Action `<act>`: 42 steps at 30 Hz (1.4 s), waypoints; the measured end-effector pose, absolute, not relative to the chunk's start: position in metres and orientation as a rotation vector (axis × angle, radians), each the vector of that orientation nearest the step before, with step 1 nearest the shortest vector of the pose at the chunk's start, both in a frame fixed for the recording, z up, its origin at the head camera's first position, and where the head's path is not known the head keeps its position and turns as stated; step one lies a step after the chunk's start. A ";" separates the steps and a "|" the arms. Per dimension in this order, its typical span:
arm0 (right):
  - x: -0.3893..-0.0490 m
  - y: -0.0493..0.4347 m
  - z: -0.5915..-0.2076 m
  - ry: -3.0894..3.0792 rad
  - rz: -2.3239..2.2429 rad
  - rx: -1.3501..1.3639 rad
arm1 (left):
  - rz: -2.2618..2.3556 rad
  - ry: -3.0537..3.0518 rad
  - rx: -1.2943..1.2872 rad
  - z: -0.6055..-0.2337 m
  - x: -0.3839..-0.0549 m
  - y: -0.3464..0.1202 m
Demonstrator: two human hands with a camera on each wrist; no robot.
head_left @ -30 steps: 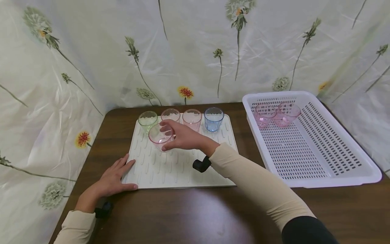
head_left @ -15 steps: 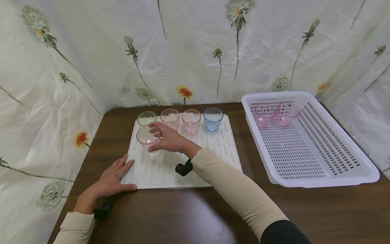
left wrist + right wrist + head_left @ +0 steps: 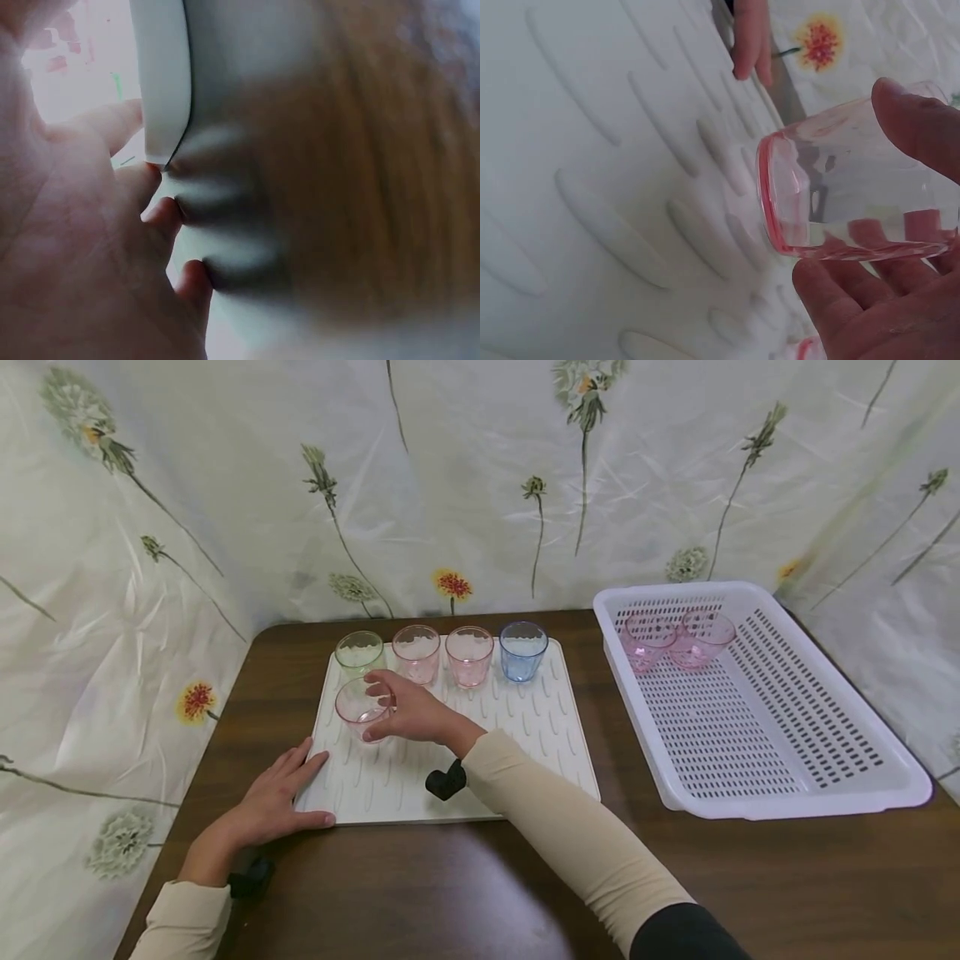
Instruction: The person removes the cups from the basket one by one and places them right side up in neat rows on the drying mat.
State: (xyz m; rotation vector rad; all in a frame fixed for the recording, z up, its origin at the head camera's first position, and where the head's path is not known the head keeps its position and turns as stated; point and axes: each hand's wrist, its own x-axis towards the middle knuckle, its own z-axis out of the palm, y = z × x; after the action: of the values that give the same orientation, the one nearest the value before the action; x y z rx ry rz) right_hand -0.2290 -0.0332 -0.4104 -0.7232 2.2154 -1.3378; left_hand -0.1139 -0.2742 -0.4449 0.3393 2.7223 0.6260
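Cup in grip: the held cup [image 3: 360,714], clear with a pink rim, is at the left part of the white board [image 3: 382,793], just in front of the green cup [image 3: 360,656]; whether its base touches the board cannot be told.
Right hand: the right hand [image 3: 408,706] grips the held cup from the side.
Right wrist view: it shows the thumb on one side of the held cup and the fingers along the other, a thick reddish band at one end of the glass, and the board's raised ridges up close.
Left hand: the left hand [image 3: 270,806] rests at the board's front left corner, fingers spread and thumb along the front edge.
Left wrist view: it gives the palm and fingertips of this hand, seen from above in the head view; much beyond is blurred brown.
Head view: it alone takes in the whole back row, with two pink cups [image 3: 416,660] [image 3: 470,662] between the green cup and the blue cup [image 3: 522,656], and a white basket [image 3: 810,806] at the right holding two more pink glasses [image 3: 648,643] [image 3: 702,641] in its far left part.
Worktop: the worktop [image 3: 420,893] is dark brown with wood grain, shiny near the front.
Room: a pale curtain [image 3: 465,485], creased and printed with dandelions and red-and-yellow flowers, hangs behind and to both sides.
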 end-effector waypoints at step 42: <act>-0.226 -0.038 -0.437 2.383 -1.278 -0.653 | 0.631 2.709 0.326 -0.447 -0.115 -0.275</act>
State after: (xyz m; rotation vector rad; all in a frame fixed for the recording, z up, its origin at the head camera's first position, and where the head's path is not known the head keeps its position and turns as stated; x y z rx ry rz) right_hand -0.2261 -0.0381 -0.4371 -0.6527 2.3830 -1.2777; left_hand -0.1155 -0.2747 -0.4468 0.3258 2.7087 0.6313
